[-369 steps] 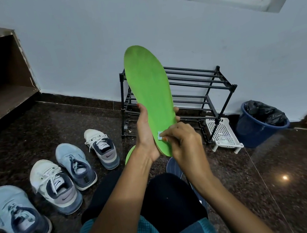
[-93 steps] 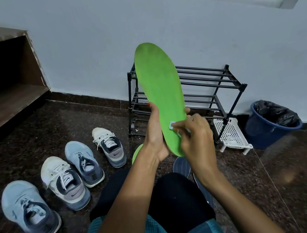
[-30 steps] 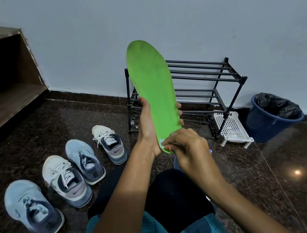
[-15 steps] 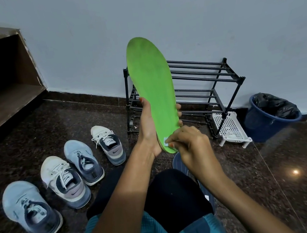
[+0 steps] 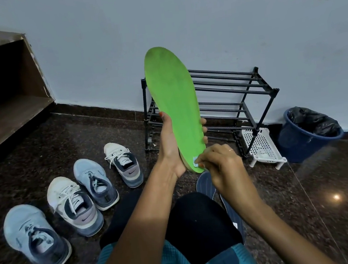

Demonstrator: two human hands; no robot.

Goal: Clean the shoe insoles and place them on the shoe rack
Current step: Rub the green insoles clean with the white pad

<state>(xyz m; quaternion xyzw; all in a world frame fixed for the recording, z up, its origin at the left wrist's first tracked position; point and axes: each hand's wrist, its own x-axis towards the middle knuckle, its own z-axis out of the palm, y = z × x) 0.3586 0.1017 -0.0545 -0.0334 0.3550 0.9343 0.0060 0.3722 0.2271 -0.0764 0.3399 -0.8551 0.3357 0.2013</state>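
Head view. Left hand grips the green insole round its lower half, upright, toe end up, in front of the shoe rack. Right hand pinches a small white pad against the heel end.

My read: heel scrub in hand. I'd brace behind with the left fingers, stroke heel to toe and press lightly so the foam doesn't fold.

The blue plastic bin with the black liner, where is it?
Head view: the blue plastic bin stands far right on the floor, right of the white perforated basket and black metal shoe rack.
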